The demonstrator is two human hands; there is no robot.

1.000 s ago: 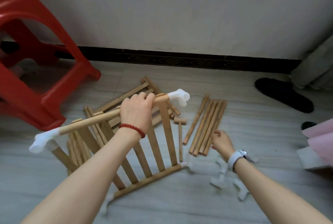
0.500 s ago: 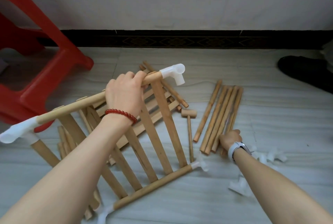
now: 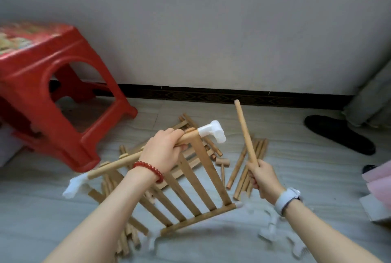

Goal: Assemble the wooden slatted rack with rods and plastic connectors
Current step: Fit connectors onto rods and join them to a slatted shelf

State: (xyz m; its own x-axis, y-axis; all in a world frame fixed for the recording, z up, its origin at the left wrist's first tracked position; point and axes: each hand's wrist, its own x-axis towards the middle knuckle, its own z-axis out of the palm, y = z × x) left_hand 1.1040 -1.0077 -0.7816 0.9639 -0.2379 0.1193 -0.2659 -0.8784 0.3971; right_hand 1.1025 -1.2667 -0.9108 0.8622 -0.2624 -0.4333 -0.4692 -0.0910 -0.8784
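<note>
A wooden slatted panel [image 3: 198,180] stands tilted on the floor, its lower rail resting on the tiles. My left hand [image 3: 163,150] grips the panel's top rail, which ends in a white plastic connector [image 3: 212,131] on the right and another white connector [image 3: 74,184] on the left. My right hand [image 3: 263,178] grips the lower end of a single wooden rod [image 3: 245,131], held upright just right of the connector. More loose rods [image 3: 243,171] lie on the floor beneath it. A small wooden mallet [image 3: 222,163] lies beside them.
A red plastic stool [image 3: 53,93] stands at the left by the wall. Spare slatted pieces [image 3: 186,125] lie behind the panel. Loose white connectors [image 3: 273,229] are scattered at the lower right. A black slipper [image 3: 338,133] and a white box [image 3: 378,207] lie at the right.
My right hand has taken one rod from the pile on the floor and lifted it upright. My left hand keeps its hold on the top rail.
</note>
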